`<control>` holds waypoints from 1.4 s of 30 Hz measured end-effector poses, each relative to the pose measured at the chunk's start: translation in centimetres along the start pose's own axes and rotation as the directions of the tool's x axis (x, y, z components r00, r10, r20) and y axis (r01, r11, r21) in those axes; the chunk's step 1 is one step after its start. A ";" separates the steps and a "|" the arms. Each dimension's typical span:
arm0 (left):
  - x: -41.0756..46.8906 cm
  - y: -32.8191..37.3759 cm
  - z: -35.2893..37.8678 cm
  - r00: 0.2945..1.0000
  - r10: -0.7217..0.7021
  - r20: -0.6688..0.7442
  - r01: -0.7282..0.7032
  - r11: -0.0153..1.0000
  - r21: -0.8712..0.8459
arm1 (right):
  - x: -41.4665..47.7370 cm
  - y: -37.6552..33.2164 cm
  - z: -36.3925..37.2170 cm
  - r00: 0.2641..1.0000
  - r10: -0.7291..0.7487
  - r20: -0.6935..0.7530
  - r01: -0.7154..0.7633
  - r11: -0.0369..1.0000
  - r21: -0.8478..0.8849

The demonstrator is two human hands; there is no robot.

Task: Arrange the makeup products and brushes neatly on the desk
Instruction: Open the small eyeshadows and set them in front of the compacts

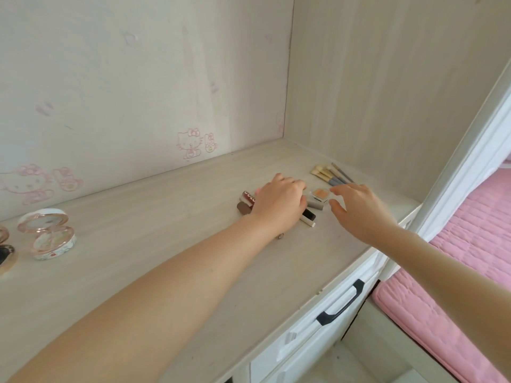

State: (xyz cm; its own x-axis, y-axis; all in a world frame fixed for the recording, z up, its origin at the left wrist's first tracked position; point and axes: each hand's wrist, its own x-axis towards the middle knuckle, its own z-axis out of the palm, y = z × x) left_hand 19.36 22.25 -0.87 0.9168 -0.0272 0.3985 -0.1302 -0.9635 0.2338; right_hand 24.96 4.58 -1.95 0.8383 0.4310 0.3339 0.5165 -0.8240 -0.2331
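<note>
My left hand (pixel 279 201) lies palm down over a cluster of lipstick tubes on the pale desk (pixel 171 244); its fingers are curled over them, and whether it grips any I cannot tell. A dark red tube (pixel 248 197), a brown one (pixel 243 208) and a black-and-white tube (pixel 309 217) stick out from under it. My right hand (pixel 356 208) hovers open just right of a small square concealer pot (pixel 320 194), fingers spread, touching nothing. Several brushes (pixel 330 175) with blue-grey handles lie side by side behind it.
An open round compact (pixel 48 233) with a mirror lid stands at the desk's left, with two more items cut off at the left edge (pixel 5 250). White drawers with a black handle (pixel 341 304) sit below the desk front. A pink bed (pixel 467 258) is to the right.
</note>
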 end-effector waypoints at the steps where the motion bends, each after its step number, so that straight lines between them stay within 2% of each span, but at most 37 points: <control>1: 0.7 0.2 0.4 1.000 -0.015 0.019 0.016 1.000 -0.004 | 0.4 0.2 0.1 1.000 0.022 0.002 -0.022 1.000 -0.001; 9: 3.8 1.3 1.4 0.950 -0.232 0.207 0.235 0.972 0.012 | 2.5 0.5 1.0 0.992 0.107 0.061 -0.106 0.994 -0.008; 14: 4.9 1.8 1.5 0.922 -0.248 0.297 0.261 0.965 -0.003 | 2.7 0.2 1.6 0.989 0.119 0.088 -0.115 0.992 -0.049; 17: 4.9 2.0 1.6 0.932 -0.231 0.278 0.230 0.973 0.034 | 2.8 0.2 1.8 0.986 0.144 0.087 -0.144 0.990 -0.007; 21: 4.9 1.9 1.7 0.953 -0.176 0.247 0.183 0.983 -0.008 | 3.0 0.4 2.0 0.980 0.181 0.086 -0.188 0.979 0.083; 26: 4.4 1.4 2.0 0.969 -0.146 0.201 0.159 0.986 -0.048 | 2.7 0.5 2.4 0.980 0.196 0.040 -0.199 0.927 0.318; 33: 3.8 1.3 1.9 0.946 -0.278 0.168 0.305 0.938 -0.167 | 2.4 0.0 1.6 0.980 0.194 -0.047 -0.154 0.883 0.443; 38: 3.0 1.1 0.6 0.961 -0.261 0.093 0.277 0.911 -0.306 | 1.8 -1.1 0.0 0.972 0.227 -0.066 -0.162 0.841 0.516; 42: 1.7 0.7 -1.0 0.956 -0.280 0.082 0.285 0.838 -0.465 | 0.9 -2.4 -1.0 0.965 0.250 -0.076 -0.160 0.795 0.586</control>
State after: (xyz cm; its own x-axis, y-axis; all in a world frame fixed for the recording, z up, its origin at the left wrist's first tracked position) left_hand 20.42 21.76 0.84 0.9443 0.2219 0.2429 -0.0234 -0.6911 0.7223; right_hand 24.29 6.57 -0.20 0.9252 0.1820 0.3331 0.3785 -0.5082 -0.7736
